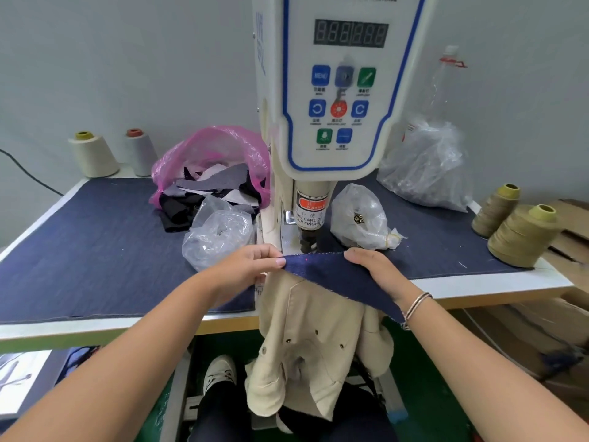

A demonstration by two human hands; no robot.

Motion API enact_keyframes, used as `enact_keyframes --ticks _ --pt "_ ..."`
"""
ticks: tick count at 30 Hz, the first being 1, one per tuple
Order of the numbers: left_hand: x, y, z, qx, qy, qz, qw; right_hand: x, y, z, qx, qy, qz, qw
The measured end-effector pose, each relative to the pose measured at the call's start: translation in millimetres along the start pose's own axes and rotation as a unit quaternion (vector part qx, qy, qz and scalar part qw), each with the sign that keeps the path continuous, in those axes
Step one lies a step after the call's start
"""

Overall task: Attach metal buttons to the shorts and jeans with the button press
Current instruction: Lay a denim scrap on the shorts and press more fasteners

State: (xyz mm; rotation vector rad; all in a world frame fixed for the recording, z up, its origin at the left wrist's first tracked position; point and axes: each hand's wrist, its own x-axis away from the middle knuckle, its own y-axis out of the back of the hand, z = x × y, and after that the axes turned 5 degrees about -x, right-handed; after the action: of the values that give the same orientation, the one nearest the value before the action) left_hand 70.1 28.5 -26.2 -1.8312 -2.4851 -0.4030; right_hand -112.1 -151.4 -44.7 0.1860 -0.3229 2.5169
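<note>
A dark blue denim piece lies stretched under the black punch head of the white button press. A small red light dot shows on the denim near its far edge. My left hand pinches the denim's left end between thumb and fingers. My right hand rests on the denim's right part, fingers curled over its far edge. A beige garment with several small metal buttons hangs below the denim, down over my lap.
Clear plastic bags of small parts sit either side of the press; a pink bag of fabric scraps lies at the back left. Thread cones stand at right, two more at back left. Blue denim cloth covers the table.
</note>
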Motion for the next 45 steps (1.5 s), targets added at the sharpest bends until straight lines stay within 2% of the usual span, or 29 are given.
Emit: enact_keyframes --ticks 5,11,28,33,38,40,42,45 --pt "-1 -4 5 0.116 0.011 0.003 0.993 -3 -2 1 0.031 0.038 0.010 0.999" --pt "-7 -4 17 0.172 0.005 0.019 0.985 -4 0 -2 0.012 0.029 0.012 0.999" --pt "-4 -5 16 0.162 -0.008 0.016 0.987 -1 -1 0 -0.017 0.023 0.030 0.999" --pt "7 -4 6 0.095 -0.025 0.082 0.992 25 -6 7 0.014 -0.037 0.101 0.994" --pt "20 -5 -26 0.044 -0.065 0.122 0.989 58 -26 25 0.131 -0.080 0.226 0.962" --pt "23 -9 -42 0.041 -0.085 0.115 0.989 68 -40 38 0.104 -0.061 0.226 0.967" --pt "27 -10 -51 0.041 -0.111 0.079 0.990 73 -56 47 0.015 -0.019 0.192 0.981" --pt "40 2 -50 0.066 -0.120 0.032 0.990 79 -81 61 -0.097 0.029 0.174 0.980"
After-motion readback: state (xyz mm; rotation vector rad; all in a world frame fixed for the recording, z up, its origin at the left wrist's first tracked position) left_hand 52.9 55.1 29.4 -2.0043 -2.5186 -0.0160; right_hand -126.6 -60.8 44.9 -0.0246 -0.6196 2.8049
